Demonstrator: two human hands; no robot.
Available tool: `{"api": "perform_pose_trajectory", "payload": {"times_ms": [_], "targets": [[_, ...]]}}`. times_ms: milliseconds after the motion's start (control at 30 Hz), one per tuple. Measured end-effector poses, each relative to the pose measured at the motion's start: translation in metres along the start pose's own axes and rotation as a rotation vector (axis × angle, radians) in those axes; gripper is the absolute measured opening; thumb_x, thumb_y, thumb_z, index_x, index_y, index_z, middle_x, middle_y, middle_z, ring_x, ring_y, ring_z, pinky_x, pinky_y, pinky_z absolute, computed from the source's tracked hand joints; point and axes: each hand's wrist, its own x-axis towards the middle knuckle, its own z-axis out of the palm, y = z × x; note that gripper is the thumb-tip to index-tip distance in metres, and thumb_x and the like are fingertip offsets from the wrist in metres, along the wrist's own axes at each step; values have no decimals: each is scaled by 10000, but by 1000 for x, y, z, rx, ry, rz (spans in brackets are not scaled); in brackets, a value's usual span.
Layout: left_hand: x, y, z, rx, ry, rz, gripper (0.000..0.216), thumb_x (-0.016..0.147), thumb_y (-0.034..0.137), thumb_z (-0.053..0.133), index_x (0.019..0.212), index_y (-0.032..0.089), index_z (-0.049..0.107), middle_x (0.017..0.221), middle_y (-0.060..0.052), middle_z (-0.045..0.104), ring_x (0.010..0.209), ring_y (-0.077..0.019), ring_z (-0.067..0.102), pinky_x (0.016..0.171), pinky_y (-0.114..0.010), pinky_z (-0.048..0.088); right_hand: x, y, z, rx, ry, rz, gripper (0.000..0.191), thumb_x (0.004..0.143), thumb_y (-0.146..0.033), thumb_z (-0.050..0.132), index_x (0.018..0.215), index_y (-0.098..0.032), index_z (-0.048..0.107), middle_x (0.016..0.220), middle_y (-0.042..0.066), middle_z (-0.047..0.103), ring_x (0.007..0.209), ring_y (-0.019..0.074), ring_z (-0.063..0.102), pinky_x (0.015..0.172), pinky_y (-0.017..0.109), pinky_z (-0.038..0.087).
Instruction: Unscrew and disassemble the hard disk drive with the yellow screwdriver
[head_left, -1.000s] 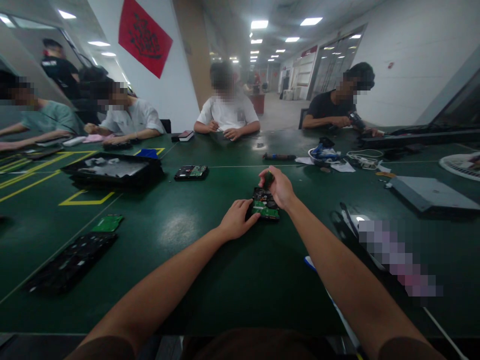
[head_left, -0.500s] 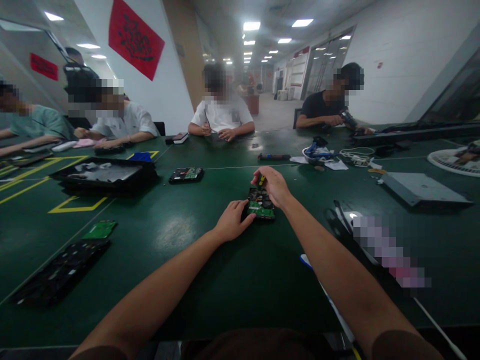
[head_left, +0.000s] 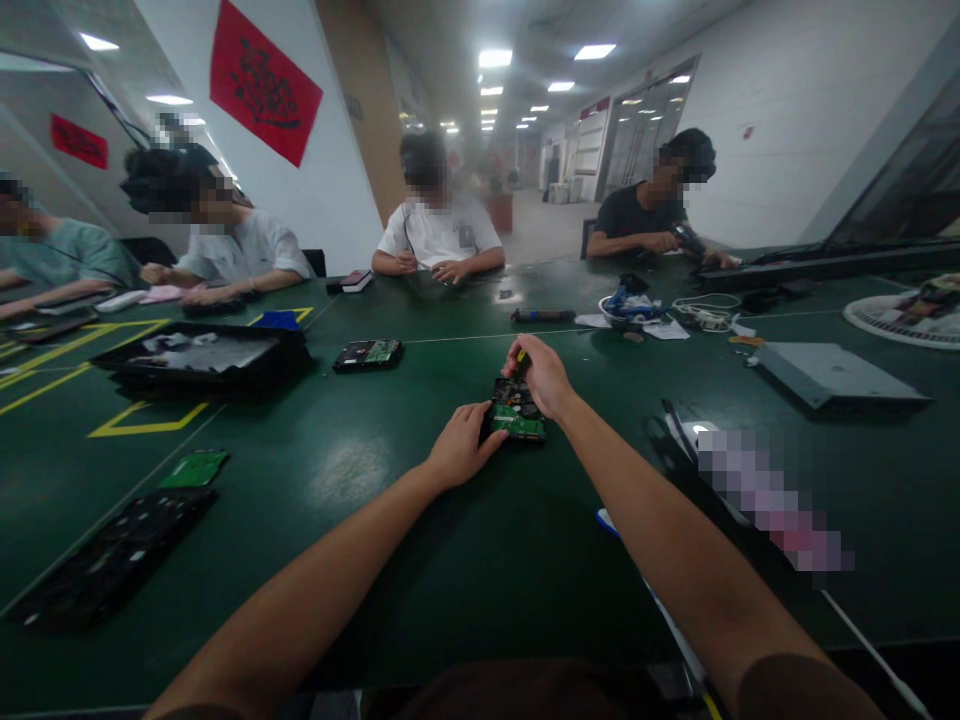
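A hard drive (head_left: 517, 424) lies on the green table with its green circuit board facing up. My left hand (head_left: 463, 446) grips its left side, the thumb at the near edge and the fingers along the far left corner. Above the drive's far part, my right hand (head_left: 546, 376) is closed around a screwdriver (head_left: 523, 360) with a yellow and black handle, held upright. Its tip is too small to make out. Another hard drive (head_left: 367, 354) lies farther off to the left.
At left are a black tray (head_left: 202, 360), a loose green circuit board (head_left: 195, 468) and black drive parts (head_left: 112, 556). A grey metal box (head_left: 844, 375) and a phone-like pixelated object (head_left: 772, 500) lie right. Several people sit across the table.
The whole view has shifted slightly. My left hand stays on the hard drive, and my right hand still holds the screwdriver over it, with only a slight change in its grip.
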Motion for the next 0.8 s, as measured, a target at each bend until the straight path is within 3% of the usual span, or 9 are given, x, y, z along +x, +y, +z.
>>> {"api": "perform_pose_trajectory", "payload": {"times_ms": [200,500,800], "targets": [[0,4,-5,-46,12,46,441,1020,470,563,1362,192,544,1325,-136,628,1267,-293,579,1099,-482,498,-2,-3,1,24,-3,36,413,887,-607,583,777,-222,685,671,-16,588,620,130,587,686,290,503],[0,4,-5,-58,25,94,362,1019,422,579,1319,222,607,1322,-145,615,1243,-301,599,1058,-506,524,-4,-3,4,-138,44,-33,299,786,-477,804,780,-223,647,731,-28,648,687,119,600,686,252,468],[0,1,-5,-99,81,140,308,998,412,632,1242,231,680,1341,-139,589,1232,-286,615,1040,-486,551,-1,-1,0,-50,1,11,387,879,-581,664,747,-218,645,610,-18,602,582,141,584,669,300,490]]}}
